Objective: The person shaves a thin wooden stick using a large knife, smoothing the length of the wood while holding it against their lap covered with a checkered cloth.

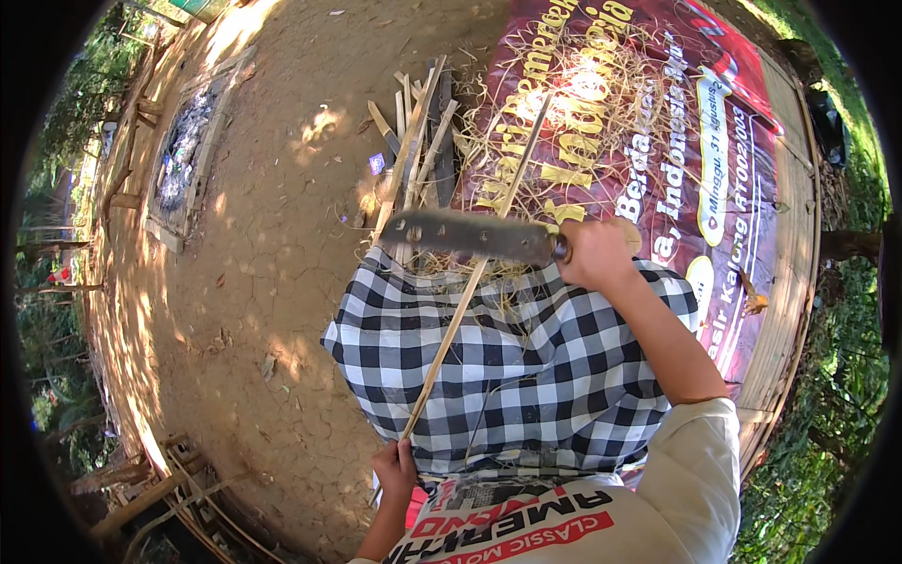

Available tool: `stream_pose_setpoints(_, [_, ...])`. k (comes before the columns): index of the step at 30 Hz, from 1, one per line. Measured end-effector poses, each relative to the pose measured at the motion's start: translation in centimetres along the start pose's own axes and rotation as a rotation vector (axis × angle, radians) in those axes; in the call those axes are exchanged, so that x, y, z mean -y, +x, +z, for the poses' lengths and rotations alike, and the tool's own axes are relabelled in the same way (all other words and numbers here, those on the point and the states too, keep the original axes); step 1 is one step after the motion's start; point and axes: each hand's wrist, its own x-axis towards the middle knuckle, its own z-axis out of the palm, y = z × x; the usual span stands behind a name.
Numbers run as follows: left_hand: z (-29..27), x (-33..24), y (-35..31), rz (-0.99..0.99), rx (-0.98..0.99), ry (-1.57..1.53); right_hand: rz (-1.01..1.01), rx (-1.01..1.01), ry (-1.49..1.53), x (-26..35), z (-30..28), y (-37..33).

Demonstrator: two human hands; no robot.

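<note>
My right hand (598,256) is closed round the dark handle of a machete (470,235), whose broad blade points left above my lap. Under the blade runs a long thin bamboo strip (447,340), slanting from my waist up to the far right. My left hand (396,468) grips this strip at its near end, low beside my hip. Whether the blade touches the strip I cannot tell. A black-and-white checked cloth (526,367) covers my lap, with a few curly shavings on its far edge.
Beyond my knees, several split bamboo pieces (418,141) lie in a pile. Curly shavings (601,113) litter a printed red banner (648,188) over a bamboo platform (785,282) at the right. Cracked bare earth (272,310) spreads left, with a framed ash pit (188,150).
</note>
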Motion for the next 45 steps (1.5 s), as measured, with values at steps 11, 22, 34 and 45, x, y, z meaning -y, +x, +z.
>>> stream_pose_setpoints(11, [0.8,2.5,-0.3,-0.005,-0.012,0.011,0.141,0.08,0.117,-1.3,-2.2,-0.1])
stream_pose_setpoints(22, [0.1,1.0,-0.4,-0.029,-0.027,0.133,-0.014,0.121,-0.017,-1.9,1.2,2.3])
stream_pose_setpoints(34, [0.0,0.2,-0.3,0.002,-0.019,0.163,0.113,0.092,-0.154,-3.3,1.2,3.5])
stream_pose_setpoints(45, [0.0,1.2,0.3,0.001,-0.012,0.183,0.299,-0.054,-0.111,-4.2,-2.5,1.1])
